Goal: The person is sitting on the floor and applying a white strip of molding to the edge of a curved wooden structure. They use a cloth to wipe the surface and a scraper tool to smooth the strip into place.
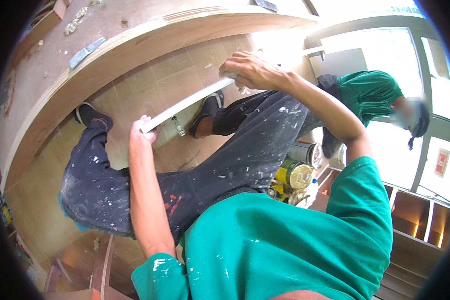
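A long, narrow white strip (190,102) slants across in front of me, above my lap and the floor. My left hand (144,131) is closed around its near left end. At the far right end, my right hand (252,70) curls over the strip with a pale, crumpled piece of material (242,90) under its fingers. Whether that piece is cloth or paper I cannot make out. Below the strip, a small clear object (178,126) lies on the floor near my shoe.
A curved wooden bench or counter edge (135,47) arcs ahead, with a grey-blue scrap (87,52) on top. Paint cans (296,174) stand at my right side. Another person in a green shirt (367,95) bends near the glass door. Wooden shelving (410,215) is at right.
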A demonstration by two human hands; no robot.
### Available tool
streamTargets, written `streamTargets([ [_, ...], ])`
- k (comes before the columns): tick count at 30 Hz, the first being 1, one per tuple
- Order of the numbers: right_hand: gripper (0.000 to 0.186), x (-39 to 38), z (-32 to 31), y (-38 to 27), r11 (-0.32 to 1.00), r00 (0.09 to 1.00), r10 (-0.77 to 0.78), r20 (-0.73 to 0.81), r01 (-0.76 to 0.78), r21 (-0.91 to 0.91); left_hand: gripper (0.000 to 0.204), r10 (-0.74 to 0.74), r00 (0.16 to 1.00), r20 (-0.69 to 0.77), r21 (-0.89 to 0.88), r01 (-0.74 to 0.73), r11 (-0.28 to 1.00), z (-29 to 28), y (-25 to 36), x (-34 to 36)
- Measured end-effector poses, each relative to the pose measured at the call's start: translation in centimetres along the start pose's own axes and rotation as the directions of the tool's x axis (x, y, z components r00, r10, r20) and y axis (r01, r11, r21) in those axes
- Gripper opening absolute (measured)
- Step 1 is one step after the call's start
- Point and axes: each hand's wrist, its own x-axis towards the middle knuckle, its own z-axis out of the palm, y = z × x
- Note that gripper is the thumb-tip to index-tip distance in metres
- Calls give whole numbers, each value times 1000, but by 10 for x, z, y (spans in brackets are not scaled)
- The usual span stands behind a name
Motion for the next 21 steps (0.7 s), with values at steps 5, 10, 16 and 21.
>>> streamTargets([
  [5, 29, 12, 31, 9, 980, 980, -197, -28, 198, 32, 41, 46, 999, 4, 121, -46, 992, -1, -1, -16],
  [10, 28, 27, 60, -3, 954, 972, -226, -58, 233, 188, 56, 48, 999, 22, 189, -52, 981, -7, -1, -22],
  [16, 30, 7, 60, 12, 961, 964, -257, -67, 262, 83, 56, 28, 999, 18, 155, -31, 987, -9, 2, -23],
  [21, 36, -29, 49, 45, 979, 978, -201, -52, 201, -8, 57, 22, 999, 43, 172, -29, 985, -10, 1, -16],
])
